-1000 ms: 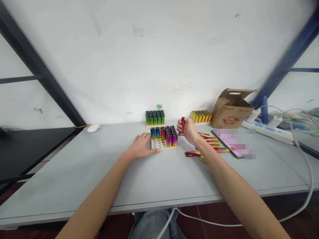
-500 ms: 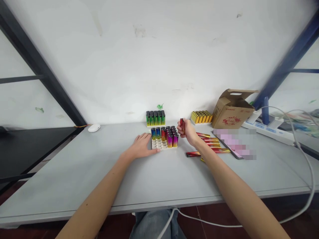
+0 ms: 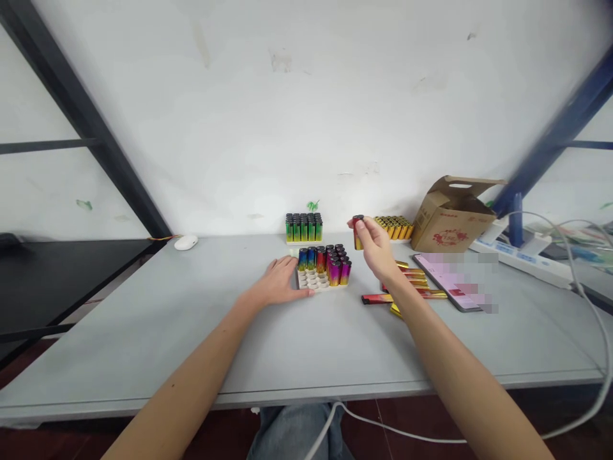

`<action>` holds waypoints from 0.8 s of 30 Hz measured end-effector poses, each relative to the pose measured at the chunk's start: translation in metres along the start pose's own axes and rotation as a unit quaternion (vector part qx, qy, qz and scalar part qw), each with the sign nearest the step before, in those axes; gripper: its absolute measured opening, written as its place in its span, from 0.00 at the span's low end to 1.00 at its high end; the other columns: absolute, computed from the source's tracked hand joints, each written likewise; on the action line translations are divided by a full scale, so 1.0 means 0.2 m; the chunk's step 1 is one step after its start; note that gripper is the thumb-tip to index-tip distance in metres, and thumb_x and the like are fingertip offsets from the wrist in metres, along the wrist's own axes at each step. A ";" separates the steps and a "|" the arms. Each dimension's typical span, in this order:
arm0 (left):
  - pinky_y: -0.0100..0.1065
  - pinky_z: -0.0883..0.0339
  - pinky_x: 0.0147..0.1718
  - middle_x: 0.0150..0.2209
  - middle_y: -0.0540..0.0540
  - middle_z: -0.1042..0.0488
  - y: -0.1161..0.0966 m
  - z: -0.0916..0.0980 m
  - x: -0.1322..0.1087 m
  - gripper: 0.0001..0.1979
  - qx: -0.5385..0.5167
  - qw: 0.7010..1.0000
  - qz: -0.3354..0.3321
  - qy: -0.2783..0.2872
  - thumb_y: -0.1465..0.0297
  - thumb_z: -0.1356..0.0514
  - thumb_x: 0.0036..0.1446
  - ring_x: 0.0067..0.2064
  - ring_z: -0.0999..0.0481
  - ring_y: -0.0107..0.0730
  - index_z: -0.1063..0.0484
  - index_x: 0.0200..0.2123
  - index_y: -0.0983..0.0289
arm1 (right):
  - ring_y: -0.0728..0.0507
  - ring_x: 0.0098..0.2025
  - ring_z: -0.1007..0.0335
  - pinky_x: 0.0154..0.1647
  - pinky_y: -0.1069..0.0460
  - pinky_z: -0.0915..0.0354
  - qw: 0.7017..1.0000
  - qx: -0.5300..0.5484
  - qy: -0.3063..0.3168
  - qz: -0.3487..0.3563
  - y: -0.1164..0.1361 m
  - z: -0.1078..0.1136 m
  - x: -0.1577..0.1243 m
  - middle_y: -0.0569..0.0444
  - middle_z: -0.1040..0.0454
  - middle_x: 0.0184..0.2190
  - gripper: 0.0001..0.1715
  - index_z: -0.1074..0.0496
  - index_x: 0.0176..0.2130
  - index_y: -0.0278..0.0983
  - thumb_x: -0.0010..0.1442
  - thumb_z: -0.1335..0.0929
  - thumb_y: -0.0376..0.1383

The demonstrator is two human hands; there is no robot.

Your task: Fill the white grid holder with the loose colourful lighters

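Observation:
My right hand (image 3: 376,243) holds a red-and-gold lighter (image 3: 358,231) upright above the table, pinched between thumb and fingers. My left hand (image 3: 278,281) lies flat with fingers spread beside a white holed tray (image 3: 313,281), its thumb along the front left corner. Lighters stand in the tray: blue ones (image 3: 307,259) at the back left, a red one (image 3: 320,260) beside them, and several purple ones (image 3: 340,273) on the right. The front left holes hold nothing. To the right, partly behind my right forearm, several red and gold lighters (image 3: 378,299) lie flat on the table.
Green lighters (image 3: 304,229) stand in a tray against the wall, with yellow ones (image 3: 396,227) farther right. An open cardboard box (image 3: 447,223), a phone-like pink slab (image 3: 445,281), a power strip (image 3: 527,259) and a white mouse-like object (image 3: 186,243) sit around.
My right hand has raised the lighter slightly, turning so that more of the lighter shows. My left hand keeps its place by the tray. The view has shifted a little.

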State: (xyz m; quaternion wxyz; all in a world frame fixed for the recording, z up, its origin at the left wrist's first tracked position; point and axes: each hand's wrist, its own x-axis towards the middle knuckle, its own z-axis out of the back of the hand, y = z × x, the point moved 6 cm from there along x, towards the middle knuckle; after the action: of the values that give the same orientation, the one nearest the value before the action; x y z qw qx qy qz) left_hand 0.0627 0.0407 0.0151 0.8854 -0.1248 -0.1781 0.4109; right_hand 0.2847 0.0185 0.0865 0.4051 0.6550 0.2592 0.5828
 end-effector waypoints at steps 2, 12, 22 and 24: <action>0.51 0.41 0.57 0.51 0.61 0.29 -0.01 0.00 0.00 0.37 -0.001 1.000 -0.007 -0.007 0.41 0.40 0.47 0.55 0.31 0.56 0.34 0.53 0.60 | 0.41 0.45 0.31 0.46 0.47 0.34 0.999 0.003 0.053 0.003 0.05 -0.07 -0.03 0.52 0.26 0.36 0.15 0.25 0.36 0.42 0.57 0.30 0.49; 0.51 0.39 0.56 0.49 0.60 0.27 -0.03 -0.01 0.01 0.34 -0.014 0.999 -0.027 -0.016 0.43 0.39 0.49 0.55 0.31 0.54 0.34 0.52 0.59 | 0.39 0.47 0.29 0.53 0.42 0.38 0.969 -0.135 0.197 0.066 -0.01 -0.24 -0.13 0.52 0.22 0.41 0.07 0.23 0.38 0.43 0.55 0.29 0.36; 0.51 0.37 0.54 0.48 0.60 0.27 -0.04 -0.02 0.01 0.33 -0.032 0.999 -0.025 -0.021 0.44 0.38 0.48 0.54 0.30 0.56 0.33 0.50 0.60 | 0.34 0.57 0.38 0.58 0.37 0.38 0.904 -0.351 0.169 0.175 -0.05 -0.26 -0.16 0.45 0.30 0.52 0.10 0.22 0.42 0.41 0.58 0.29 0.37; 0.51 0.36 0.53 0.46 0.61 0.27 -0.03 -0.02 0.01 0.33 -0.029 0.999 -0.027 -0.023 0.44 0.38 0.48 0.53 0.29 0.55 0.33 0.48 0.61 | 0.34 0.59 0.39 0.59 0.37 0.38 0.887 -0.379 0.173 0.202 -0.03 -0.28 -0.18 0.45 0.32 0.55 0.14 0.23 0.47 0.42 0.60 0.30 0.38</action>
State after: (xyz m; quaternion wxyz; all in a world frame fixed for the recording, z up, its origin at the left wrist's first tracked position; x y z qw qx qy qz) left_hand 0.0692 0.0375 0.0146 0.8878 -0.1358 -0.2133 0.3846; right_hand 0.2253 0.0056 0.0613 0.4451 0.3787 -0.0531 0.8097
